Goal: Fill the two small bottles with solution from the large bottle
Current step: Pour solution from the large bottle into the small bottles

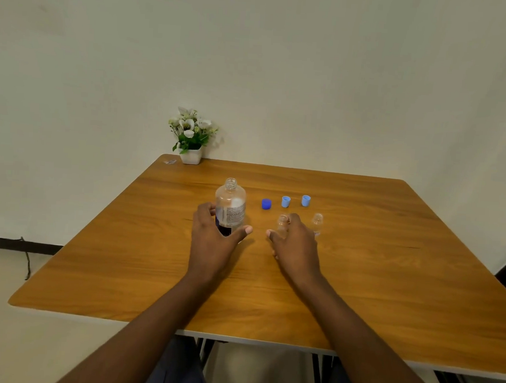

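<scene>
The large clear bottle (230, 201) stands upright and uncapped on the wooden table (388, 288), with a label and a little dark liquid at its base. My left hand (213, 236) wraps around its lower part, fingers on the left and thumb on the right. Two small clear bottles stand uncapped to the right. The nearer small bottle (282, 220) is partly hidden behind my right hand (296, 244), whose fingers curve loosely beside it with the thumb apart. The other small bottle (317, 222) stands free just right of that hand.
Three loose caps lie in a row behind the bottles: a dark blue cap (266, 204) and two light blue caps (286, 201) (305, 200). A white pot of flowers (191, 146) stands at the far left corner, with a small wrapper (169, 162) beside it.
</scene>
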